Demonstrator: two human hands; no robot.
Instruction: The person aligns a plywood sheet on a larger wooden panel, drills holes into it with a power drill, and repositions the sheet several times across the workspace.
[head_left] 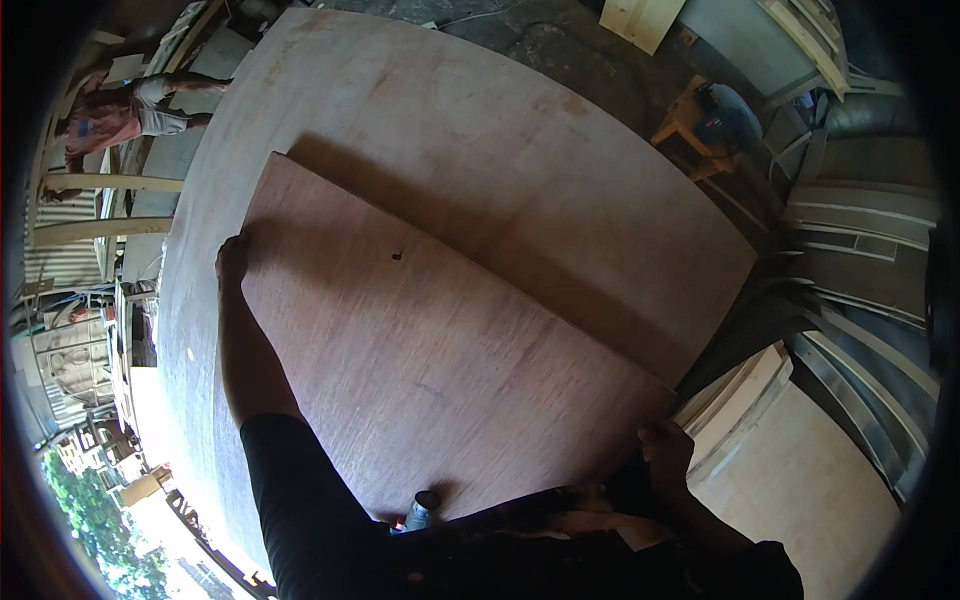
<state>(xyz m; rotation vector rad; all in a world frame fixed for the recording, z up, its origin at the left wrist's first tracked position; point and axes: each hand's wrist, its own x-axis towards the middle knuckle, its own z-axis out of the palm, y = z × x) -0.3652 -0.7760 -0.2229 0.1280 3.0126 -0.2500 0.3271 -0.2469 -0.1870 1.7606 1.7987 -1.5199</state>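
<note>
A reddish-brown plywood panel (440, 340) lies at an angle over a larger, paler plywood sheet (480, 130), and its far edge throws a shadow on that sheet. My left hand (231, 260) is closed around the panel's left edge, near its far corner. At the opposite end, my right hand (667, 450) grips the right edge close to the corner. A small dark mark or hole (397, 256) shows in the panel's face. Near my body, a small can (422, 508) stands by the panel's near edge, its lower part partly hidden by my clothing.
Another person (110, 115) stands beyond the sheet at upper left, near wooden planks (110, 182). A wooden stool (690, 125) with something blue on it is at upper right. Boards and curved strips (870, 370) lean on the right, above a pale sheet (800, 480).
</note>
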